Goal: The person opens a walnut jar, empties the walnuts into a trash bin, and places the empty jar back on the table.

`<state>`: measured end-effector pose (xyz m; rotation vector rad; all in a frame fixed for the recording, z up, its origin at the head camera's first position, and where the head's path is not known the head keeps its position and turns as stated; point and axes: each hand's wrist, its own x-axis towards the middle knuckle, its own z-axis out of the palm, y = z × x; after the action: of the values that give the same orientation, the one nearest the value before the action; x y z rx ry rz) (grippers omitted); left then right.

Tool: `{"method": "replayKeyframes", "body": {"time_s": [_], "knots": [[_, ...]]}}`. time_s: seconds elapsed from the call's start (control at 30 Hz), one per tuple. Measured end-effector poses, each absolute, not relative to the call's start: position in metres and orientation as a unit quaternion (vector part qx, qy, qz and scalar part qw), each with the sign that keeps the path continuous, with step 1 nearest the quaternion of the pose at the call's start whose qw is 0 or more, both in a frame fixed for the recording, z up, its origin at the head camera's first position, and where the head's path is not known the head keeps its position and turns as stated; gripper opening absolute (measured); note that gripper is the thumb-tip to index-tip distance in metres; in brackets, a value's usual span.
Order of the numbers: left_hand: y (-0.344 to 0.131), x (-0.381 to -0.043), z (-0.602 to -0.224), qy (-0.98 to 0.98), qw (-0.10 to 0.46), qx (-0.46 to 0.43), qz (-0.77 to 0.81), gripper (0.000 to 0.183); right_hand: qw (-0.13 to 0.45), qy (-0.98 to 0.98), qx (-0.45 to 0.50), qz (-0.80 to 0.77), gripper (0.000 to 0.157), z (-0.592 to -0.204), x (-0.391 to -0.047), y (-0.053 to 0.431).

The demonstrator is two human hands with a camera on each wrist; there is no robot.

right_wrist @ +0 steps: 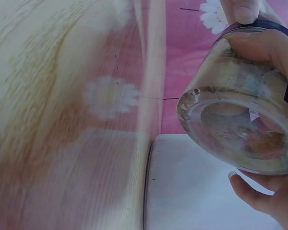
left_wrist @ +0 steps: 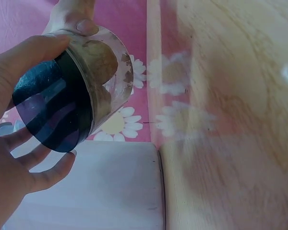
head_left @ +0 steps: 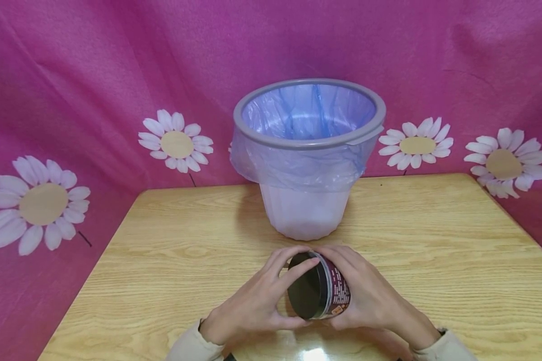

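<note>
A clear jar with a black lid and a dark maroon label is held tilted on its side above the table, lid toward the left. My left hand grips the lid, thumb and fingers on its rim. Around the jar's body my right hand is curled. Brownish residue clings inside the jar in the left wrist view. The right wrist view shows the transparent base of the jar, also smeared brown.
Behind the hands stands a white bin with a grey rim. A translucent blue liner bag is folded over that rim. The light wooden table meets a magenta cloth printed with daisies.
</note>
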<state>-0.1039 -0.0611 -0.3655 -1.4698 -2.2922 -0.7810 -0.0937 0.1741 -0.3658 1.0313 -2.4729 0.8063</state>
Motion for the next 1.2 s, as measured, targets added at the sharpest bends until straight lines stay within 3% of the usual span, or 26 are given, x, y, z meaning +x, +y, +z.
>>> {"method": "replayKeyframes", "body": {"time_s": [1.2], "knots": [[-0.0606,-0.1023,-0.3668,-0.795,0.145,-0.519,-0.278,0.098,0.174,-0.871,0.362,0.283,0.114,-0.3663,-0.092,0.1719]]}}
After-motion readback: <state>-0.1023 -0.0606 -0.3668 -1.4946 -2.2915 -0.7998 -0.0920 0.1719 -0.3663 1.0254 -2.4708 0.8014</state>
